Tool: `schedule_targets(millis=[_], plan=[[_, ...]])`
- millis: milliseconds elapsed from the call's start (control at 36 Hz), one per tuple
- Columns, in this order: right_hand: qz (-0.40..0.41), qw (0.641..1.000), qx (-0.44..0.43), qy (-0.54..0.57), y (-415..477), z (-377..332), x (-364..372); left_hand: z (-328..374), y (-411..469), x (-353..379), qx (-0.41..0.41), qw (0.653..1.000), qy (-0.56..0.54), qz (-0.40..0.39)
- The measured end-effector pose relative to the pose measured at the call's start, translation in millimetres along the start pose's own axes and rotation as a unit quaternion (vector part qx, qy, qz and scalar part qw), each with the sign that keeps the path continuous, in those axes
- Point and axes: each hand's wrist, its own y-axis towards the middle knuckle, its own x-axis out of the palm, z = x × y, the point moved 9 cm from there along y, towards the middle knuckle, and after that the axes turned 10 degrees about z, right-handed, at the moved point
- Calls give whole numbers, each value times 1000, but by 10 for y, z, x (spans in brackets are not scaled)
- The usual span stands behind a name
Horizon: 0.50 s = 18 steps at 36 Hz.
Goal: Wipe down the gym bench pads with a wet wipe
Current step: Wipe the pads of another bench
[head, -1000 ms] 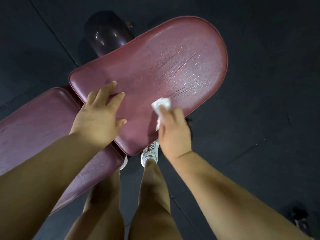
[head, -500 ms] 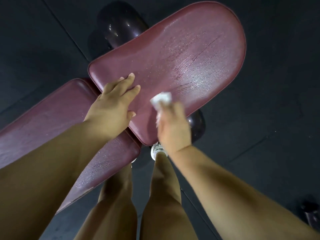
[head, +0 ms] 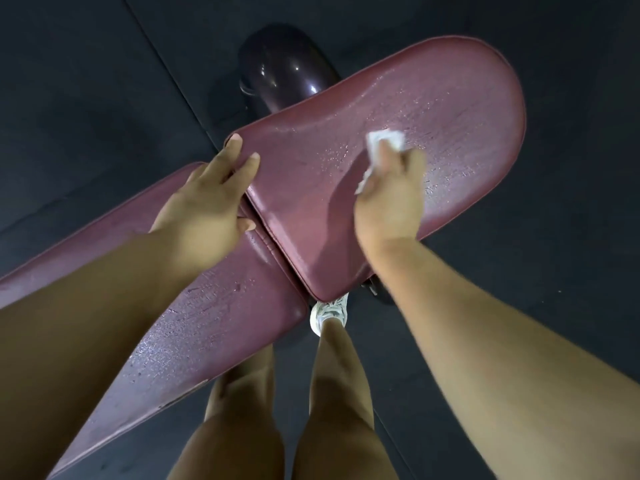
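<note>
On the seat pad [head: 450,98], right hand [head: 391,202] holding wet wipe [head: 384,140]

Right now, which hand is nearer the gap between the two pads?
Left. The left hand rests across the gap; the right hand holds the wipe out on the rounded pad.

Arms outstretched — left hand [head: 207,202] flat (fingers straight), right hand [head: 391,199], grip pinching wet wipe [head: 386,138]

Right hand [head: 389,199] presses wet wipe [head: 384,142] onto seat pad [head: 450,109].
</note>
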Motion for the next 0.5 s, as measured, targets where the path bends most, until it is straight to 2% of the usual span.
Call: schedule_targets(millis=[28,83,139,194,222,250,306,361,389,444,500], plan=[[-50,996,-66,21,-227,-183,132,0,-3,-7,3,1000,-3,6],[-160,963,-211,49,-722,-523,321,-10,-6,-18,13,1000,-6,10],[-229,897,-374,60,-1070,-746,321,-33,-6,-36,16,1000,-14,6],[-276,851,-445,50,-1035,-780,309,-52,-9,-63,20,1000,-18,6],[-283,850,-442,42,-882,-764,309,-66,-13,-75,22,1000,-18,10],[-267,873,-406,35,-621,-694,309,-86,-22,-89,22,1000,-14,16],[-183,949,-258,-11,39,-482,223,-151,-51,-118,6,1000,3,30],[-82,987,-134,-29,444,-327,95,-238,-95,-144,-24,999,21,38],[-45,995,-89,-18,539,-300,49,-291,-125,-153,-43,998,24,39],[-23,999,-23,-12,541,-315,103,-406,-205,-165,-80,996,17,39],[-40,999,-32,-9,321,-473,247,-510,-300,-150,-106,994,6,38]])
